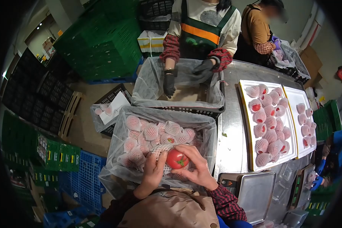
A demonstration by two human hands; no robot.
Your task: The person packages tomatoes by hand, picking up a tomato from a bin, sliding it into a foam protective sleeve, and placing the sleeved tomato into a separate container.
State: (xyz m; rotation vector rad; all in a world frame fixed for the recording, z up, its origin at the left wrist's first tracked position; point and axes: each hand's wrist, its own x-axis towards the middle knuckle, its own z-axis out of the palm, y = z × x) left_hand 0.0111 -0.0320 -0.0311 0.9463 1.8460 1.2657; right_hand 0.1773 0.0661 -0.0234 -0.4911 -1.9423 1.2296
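Note:
A red tomato, its green calyx turned toward me, is held in my right hand, with fingers curled over its top and side. My left hand is closed beside it, its fingertips on a white foam net sleeve that sits against the tomato's left side. Both hands are above a black crate lined with clear plastic. Many net-wrapped tomatoes fill that crate. How far the sleeve covers the held tomato's underside is hidden.
Across from me a co-worker's gloved hands reach into another lined crate. White trays of netted tomatoes lie on the metal table at right. A scale with a metal pan sits nearer. Another person works at a back crate.

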